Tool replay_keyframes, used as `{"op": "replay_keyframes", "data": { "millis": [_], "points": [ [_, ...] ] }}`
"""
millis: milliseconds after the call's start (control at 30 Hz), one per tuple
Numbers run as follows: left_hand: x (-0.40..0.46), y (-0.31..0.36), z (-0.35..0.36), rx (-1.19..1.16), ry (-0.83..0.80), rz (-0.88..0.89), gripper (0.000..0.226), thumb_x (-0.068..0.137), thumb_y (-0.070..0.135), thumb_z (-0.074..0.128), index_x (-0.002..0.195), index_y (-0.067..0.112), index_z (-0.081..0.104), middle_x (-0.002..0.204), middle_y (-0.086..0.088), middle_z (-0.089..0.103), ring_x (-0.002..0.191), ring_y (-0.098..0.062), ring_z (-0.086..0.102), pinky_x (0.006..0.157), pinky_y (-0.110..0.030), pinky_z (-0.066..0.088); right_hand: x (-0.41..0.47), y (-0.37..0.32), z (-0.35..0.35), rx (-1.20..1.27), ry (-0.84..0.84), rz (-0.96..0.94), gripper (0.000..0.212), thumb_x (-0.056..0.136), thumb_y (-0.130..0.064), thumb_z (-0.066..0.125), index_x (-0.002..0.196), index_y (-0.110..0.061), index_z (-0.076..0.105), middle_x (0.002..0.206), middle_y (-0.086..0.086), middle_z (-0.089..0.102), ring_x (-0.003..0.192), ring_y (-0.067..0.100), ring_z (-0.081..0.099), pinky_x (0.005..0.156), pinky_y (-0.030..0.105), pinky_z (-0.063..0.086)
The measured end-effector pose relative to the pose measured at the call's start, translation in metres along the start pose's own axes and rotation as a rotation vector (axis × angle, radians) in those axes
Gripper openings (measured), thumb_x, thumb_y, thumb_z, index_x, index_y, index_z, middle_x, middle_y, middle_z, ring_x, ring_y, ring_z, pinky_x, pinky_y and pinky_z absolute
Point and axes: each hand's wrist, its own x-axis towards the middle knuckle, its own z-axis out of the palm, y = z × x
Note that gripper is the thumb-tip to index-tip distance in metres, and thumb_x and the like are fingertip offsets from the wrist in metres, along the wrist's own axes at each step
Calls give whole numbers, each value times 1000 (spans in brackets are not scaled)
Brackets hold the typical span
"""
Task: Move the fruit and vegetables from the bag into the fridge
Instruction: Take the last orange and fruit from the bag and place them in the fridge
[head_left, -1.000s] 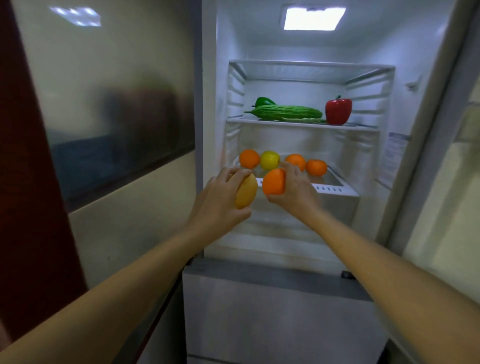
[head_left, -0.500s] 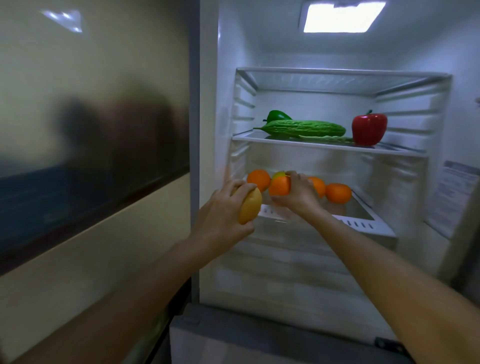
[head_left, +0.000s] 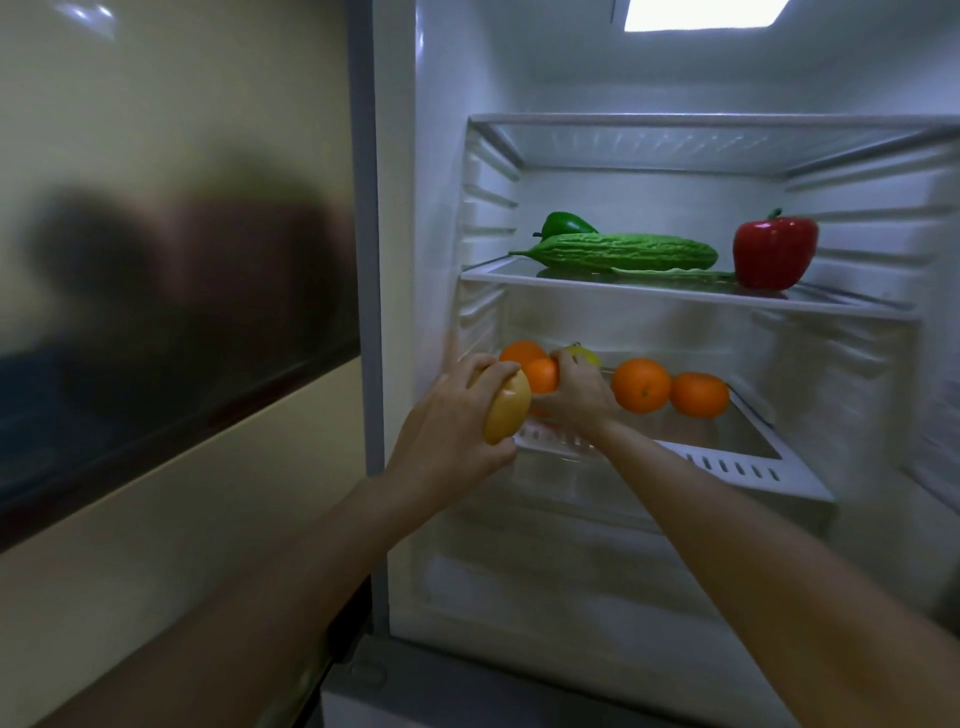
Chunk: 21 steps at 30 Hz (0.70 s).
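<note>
Fridge interior: white, lit by a white ceiling light. Shelf: clear with white edging. Bitter gourd: green, bumpy ridged skin. Green pepper: glossy, plain. Red pepper: glossy red, green stem. Four oranges: one, one, one and one, all plain orange. Lemon: yellow. Potato: tan-yellow, unpatterned. Drawer rim: white, slotted. Closed door: cream with a dark reflective band.
</note>
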Motion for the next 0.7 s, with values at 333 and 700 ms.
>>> {"op": "replay_keyframes", "data": {
  "millis": [333, 700],
  "points": [
    [-10, 2, -9, -5, 14, 11, 69, 74, 32, 69, 135, 30, 37, 136, 8, 36, 111, -19, 47, 81, -39, 51, -17, -1, -11, -48, -26, 20, 94, 69, -56, 74, 141, -14, 29, 139, 13, 41, 123, 29, 45, 92, 41, 42],
    [-2, 0, -21, -4, 46, 64, 71, 71, 32, 72, 133, 26, 40, 135, 3, 39, 112, -24, 49, 83, -42, 50, -78, -17, -67, -304, 143, -114, 47, 93, -36, 49, 133, -13, 45, 136, 10, 48, 125, 28, 41, 94, 38, 39]
  ]
}}
